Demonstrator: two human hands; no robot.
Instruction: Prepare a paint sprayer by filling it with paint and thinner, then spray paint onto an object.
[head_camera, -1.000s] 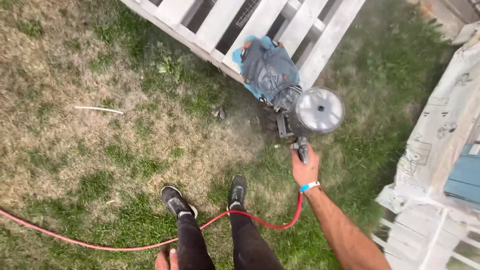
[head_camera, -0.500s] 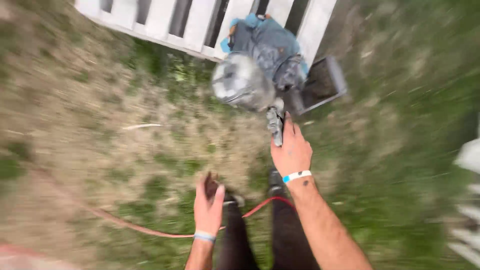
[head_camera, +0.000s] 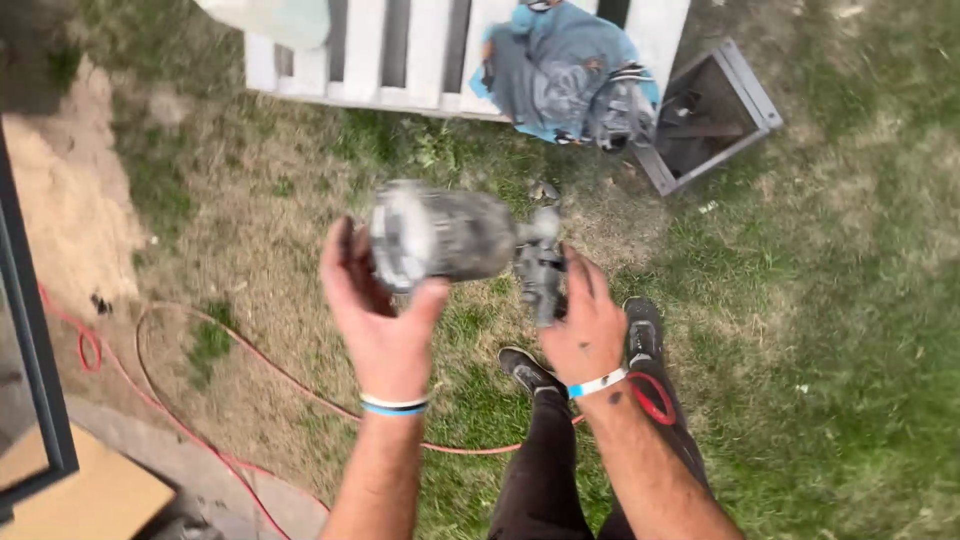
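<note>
**Spray gun held in both hands above the lawn**

The person stands on patchy grass and holds a spray gun (head_camera: 470, 240) out in front at about waist height, well above the ground. The right hand (head_camera: 585, 335) is clenched round the gun's handle, fingers wrapped from the far side, so that hand seems to bear the weight and steer the tool. The left hand (head_camera: 380, 320) is spread open under and against the end of the metal cup (head_camera: 435, 235), palm towards the lid, thumb below; it looks like a cupping, steadying touch, though whether it grips the lid firmly I cannot tell, as the cup is blurred. The cup lies on its side, pointing left, so the gun is tipped over rather than upright, probably to bring the lid round to the free hand.

So the gun sits between the two hands: handle inside the right fist, cup end against the left palm.

A red hose (head_camera: 250, 370) trails over the grass behind the feet (head_camera: 530, 370). Ahead lies a white pallet (head_camera: 400, 60) with a grey-blue cloth (head_camera: 560, 70) heaped on it, and just beside that a dark open box (head_camera: 715, 110) rests on the grass.
</note>
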